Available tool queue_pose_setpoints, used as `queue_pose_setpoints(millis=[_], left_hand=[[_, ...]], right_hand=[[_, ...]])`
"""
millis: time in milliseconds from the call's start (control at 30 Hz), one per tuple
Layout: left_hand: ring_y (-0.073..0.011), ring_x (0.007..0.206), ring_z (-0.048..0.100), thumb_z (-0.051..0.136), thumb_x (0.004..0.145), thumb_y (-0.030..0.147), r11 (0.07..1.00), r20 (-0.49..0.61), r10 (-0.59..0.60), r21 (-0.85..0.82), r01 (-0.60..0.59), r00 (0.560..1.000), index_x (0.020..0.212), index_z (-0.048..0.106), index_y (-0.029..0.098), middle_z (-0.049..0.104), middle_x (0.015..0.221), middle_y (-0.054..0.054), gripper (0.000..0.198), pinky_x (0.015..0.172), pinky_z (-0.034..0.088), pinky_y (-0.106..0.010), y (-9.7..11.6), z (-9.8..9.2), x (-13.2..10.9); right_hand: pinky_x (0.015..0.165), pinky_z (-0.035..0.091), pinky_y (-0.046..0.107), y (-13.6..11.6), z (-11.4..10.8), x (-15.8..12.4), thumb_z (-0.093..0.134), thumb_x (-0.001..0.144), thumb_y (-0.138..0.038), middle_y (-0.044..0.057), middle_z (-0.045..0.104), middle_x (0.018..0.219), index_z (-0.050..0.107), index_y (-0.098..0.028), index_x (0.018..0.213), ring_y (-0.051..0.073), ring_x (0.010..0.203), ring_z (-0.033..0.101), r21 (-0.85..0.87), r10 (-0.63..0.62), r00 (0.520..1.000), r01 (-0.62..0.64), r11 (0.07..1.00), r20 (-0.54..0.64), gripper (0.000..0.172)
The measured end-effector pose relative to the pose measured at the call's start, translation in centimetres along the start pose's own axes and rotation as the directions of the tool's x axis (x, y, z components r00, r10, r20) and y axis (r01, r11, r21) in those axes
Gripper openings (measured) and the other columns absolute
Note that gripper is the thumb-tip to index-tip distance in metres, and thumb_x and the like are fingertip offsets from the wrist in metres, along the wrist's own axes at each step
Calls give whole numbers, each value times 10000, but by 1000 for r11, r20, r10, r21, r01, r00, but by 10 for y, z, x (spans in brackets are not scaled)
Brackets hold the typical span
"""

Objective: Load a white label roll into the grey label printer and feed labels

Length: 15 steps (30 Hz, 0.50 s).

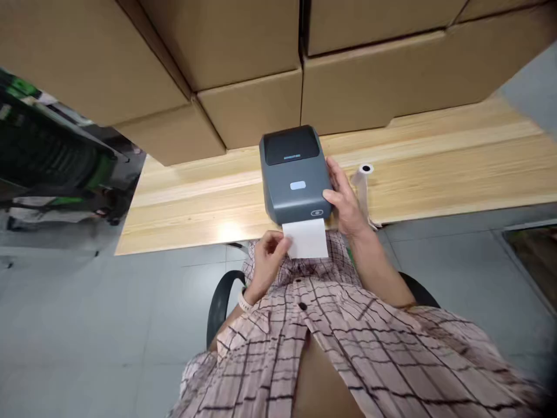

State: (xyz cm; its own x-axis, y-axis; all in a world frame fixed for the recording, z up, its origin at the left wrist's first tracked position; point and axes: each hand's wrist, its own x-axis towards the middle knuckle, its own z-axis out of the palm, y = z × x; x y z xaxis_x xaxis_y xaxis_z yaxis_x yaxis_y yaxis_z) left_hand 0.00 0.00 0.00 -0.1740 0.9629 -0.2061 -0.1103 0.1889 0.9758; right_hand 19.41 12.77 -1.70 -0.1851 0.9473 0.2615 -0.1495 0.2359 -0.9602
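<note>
A dark grey label printer (pixel 287 183) sits at the table's front edge, with a strip of white label paper (pixel 308 241) hanging out of its front slot. My left hand (pixel 268 255) pinches the left edge of that paper between thumb and fingers. Against the printer's right side rests my right hand (pixel 346 200), thumb on the top near the front corner and fingers along the side. Just right of it stands a small white paper roll (pixel 362 177), its loose tail trailing towards the table edge.
Large cardboard boxes (pixel 348 87) are stacked along the back of the wooden table (pixel 444 162). A black chair (pixel 220 302) is beneath me on the tiled floor (pixel 130 307). Dark green and black equipment (pixel 52 151), blurred, stands at the left.
</note>
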Motion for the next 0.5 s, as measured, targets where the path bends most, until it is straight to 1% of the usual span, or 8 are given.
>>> queue_pose_setpoints(millis=[33, 100, 167, 200, 267, 333, 400, 500], left_hand=[[-88, 649, 536, 948, 680, 518, 996, 84, -72, -51, 76, 994, 763, 730, 162, 650, 686, 30, 426, 612, 432, -212, 1, 4, 3], [-106, 638, 569, 954, 642, 573, 973, 221, -164, -122, 194, 961, 770, 748, 154, 688, 689, 5, 484, 615, 459, -234, 3, 10, 8], [-121, 634, 604, 954, 625, 602, 949, 300, -195, -184, 257, 934, 803, 767, 151, 726, 708, -17, 519, 636, 492, -257, 4, 14, 12], [-129, 640, 623, 954, 629, 599, 942, 322, -192, -203, 266, 927, 828, 777, 151, 745, 727, -26, 521, 650, 507, -268, 5, 14, 13], [-132, 652, 646, 947, 672, 562, 953, 344, -169, -183, 243, 923, 873, 792, 155, 774, 772, -36, 480, 661, 517, -272, 5, 11, 14], [-115, 623, 624, 910, 741, 547, 976, 342, -142, -109, 189, 929, 858, 790, 154, 770, 764, -33, 427, 619, 487, -250, 4, 4, 15], [-91, 559, 559, 844, 810, 580, 992, 322, -110, -21, 124, 940, 775, 755, 153, 709, 664, -8, 438, 564, 434, -228, 2, -6, 15], [-86, 518, 500, 750, 861, 660, 998, 202, -43, 64, 30, 978, 709, 701, 162, 612, 570, 17, 524, 525, 389, -220, -1, -21, 19]], right_hand=[[1371, 246, 529, 2, 0, -1, 717, 812, -728, 23, 384, 1742, 351, -343, 1654, 314, 1658, 258, 4, 18, 1000, -18, 1000, 5, 995], [1359, 266, 559, 4, -1, -2, 669, 846, -744, 23, 367, 1751, 313, -360, 1668, 318, 1650, 280, -42, 9, 1000, -8, 999, 9, 976], [1343, 283, 596, -1, -3, -3, 620, 905, -711, 16, 349, 1759, 303, -382, 1669, 322, 1644, 296, -151, -61, 998, 61, 987, 4, 890], [1337, 281, 616, -5, -4, -3, 598, 940, -674, 7, 339, 1764, 319, -395, 1660, 325, 1645, 290, -237, -123, 992, 120, 964, 3, 822], [1338, 229, 657, -18, -7, -3, 557, 1000, -584, -36, 321, 1770, 438, -421, 1594, 339, 1664, 226, -464, -277, 960, 266, 845, 44, 628], [1338, 164, 685, -33, -8, -2, 503, 1042, -528, -91, 307, 1771, 603, -421, 1458, 361, 1677, 160, -649, -380, 911, 388, 654, 162, 441], [1333, 134, 699, -47, -7, 1, 432, 1076, -523, -122, 318, 1763, 700, -406, 1334, 373, 1673, 164, -732, -384, 876, 463, 500, 291, 390], [1347, 74, 674, -62, -2, 9, 431, 1066, -620, -97, 390, 1735, 732, -386, 1295, 375, 1667, 187, -773, -311, 855, 512, 374, 416, 445]])
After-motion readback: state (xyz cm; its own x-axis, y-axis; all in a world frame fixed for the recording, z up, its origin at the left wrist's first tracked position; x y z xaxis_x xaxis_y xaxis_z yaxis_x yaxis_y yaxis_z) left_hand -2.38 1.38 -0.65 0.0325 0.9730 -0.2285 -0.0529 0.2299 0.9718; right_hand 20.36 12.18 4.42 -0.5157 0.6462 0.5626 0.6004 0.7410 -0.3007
